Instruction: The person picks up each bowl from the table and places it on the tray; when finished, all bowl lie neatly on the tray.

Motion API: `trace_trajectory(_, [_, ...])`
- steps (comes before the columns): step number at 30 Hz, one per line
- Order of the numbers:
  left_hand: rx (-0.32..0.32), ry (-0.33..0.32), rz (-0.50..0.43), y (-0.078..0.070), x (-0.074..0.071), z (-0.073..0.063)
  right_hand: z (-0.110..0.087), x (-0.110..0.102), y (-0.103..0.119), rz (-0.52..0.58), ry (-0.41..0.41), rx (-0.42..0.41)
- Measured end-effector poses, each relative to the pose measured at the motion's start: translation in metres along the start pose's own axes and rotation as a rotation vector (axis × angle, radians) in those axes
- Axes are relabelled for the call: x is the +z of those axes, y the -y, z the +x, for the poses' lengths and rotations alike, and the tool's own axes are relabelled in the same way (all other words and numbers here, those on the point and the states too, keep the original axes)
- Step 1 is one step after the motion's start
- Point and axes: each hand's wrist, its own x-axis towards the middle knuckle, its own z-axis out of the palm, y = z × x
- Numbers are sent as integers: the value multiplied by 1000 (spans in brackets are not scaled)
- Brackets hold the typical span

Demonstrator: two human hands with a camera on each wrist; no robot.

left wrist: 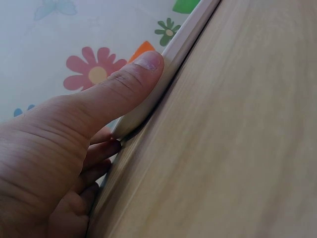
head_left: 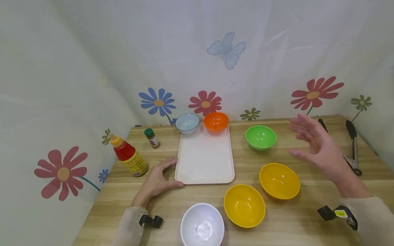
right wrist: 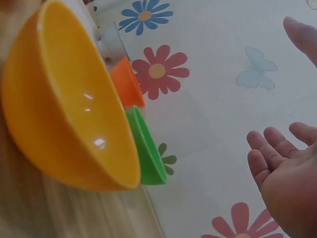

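A white rectangular tray [head_left: 204, 160] lies on the wooden table. My left hand [head_left: 158, 179] rests at its near left corner, the thumb [left wrist: 133, 74] against the rim and the other fingers along the left side. In the head view, my right hand [head_left: 320, 145] is raised over the table's right side, thumb and fingers spread apart with nothing between them. Closest to it are a green bowl [head_left: 261, 137] and a yellow bowl [head_left: 279, 181]. At the tray's far end, a pale blue bowl [head_left: 187, 123] and an orange bowl [head_left: 216, 121] stand side by side.
Another yellow bowl [head_left: 244, 206] and a white bowl [head_left: 202, 225] stand near the front. On the left are a red sauce bottle [head_left: 128, 156] with a yellow cap and a small green-capped spice jar [head_left: 152, 138]. Black-handled tongs [head_left: 354, 147] lie far right, before a flowered curtain [head_left: 172, 51].
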Motion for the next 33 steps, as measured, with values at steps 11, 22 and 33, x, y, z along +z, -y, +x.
trace_trajectory(11, [1, 8, -9, -3, 1, 1, -52, 8, -14, 60, 41, 65])
trace_trajectory(22, [-3, 9, -14, -3, 1, 2, -86, 15, -34, 87, 68, 143])
trace_trajectory(33, [-15, 5, -7, 1, 0, 0, -102, 29, -50, 17, 127, 285])
